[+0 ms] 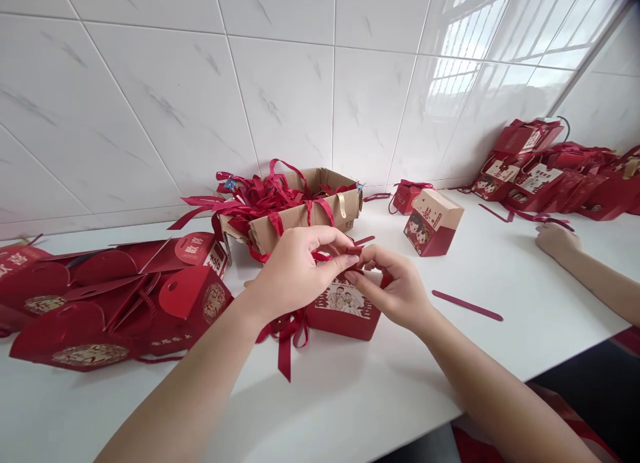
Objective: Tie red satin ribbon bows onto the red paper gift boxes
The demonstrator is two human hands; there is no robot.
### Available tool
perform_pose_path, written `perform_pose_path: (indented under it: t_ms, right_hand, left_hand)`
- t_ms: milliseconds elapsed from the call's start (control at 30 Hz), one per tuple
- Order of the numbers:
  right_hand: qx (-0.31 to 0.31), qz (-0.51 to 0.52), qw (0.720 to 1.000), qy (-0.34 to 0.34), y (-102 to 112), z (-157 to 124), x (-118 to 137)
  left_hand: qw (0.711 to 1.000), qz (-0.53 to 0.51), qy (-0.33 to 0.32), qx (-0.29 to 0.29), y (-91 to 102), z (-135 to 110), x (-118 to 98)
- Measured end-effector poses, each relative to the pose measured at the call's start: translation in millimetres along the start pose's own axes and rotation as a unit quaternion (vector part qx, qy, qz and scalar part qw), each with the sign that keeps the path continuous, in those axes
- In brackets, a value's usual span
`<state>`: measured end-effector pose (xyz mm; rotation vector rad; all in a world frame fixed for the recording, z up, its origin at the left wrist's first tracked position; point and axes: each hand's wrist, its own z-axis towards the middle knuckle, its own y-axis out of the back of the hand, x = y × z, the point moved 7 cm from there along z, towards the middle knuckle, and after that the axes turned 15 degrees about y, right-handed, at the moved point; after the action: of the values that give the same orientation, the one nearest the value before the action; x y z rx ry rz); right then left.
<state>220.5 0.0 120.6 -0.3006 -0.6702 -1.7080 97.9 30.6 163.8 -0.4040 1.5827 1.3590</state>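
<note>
A small red gift box with a printed couple on its front stands on the white counter just before me. Both hands meet above its top. My left hand pinches a dark red ribbon at the box's top, and the ribbon's loose ends hang down the box's left side. My right hand is closed too, its fingertips gripping the same ribbon opposite the left hand's thumb. The box's top edge is hidden behind my fingers.
A cardboard box full of red ribbons sits behind. Flat unfolded red boxes lie at left. A finished box and a pile of boxes are at right. Another person's hand rests there. A loose ribbon strip lies nearby.
</note>
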Motion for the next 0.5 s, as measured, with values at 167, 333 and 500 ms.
perform_pose_path:
  t_ms: [167,333,500]
  right_hand:
    - [-0.001,-0.076,0.993,0.090,3,2,9]
    - [-0.008,-0.061,0.996,0.063,3,1,2]
    - [-0.006,-0.025,1.000,0.010,-2,-2,-6]
  left_hand:
    - [1.000,-0.005,-0.009,-0.018,-2.0,2,0]
    - [1.000,-0.009,0.003,-0.019,-1.7,4,3]
    - [0.999,-0.020,0.005,-0.029,-0.2,7,5]
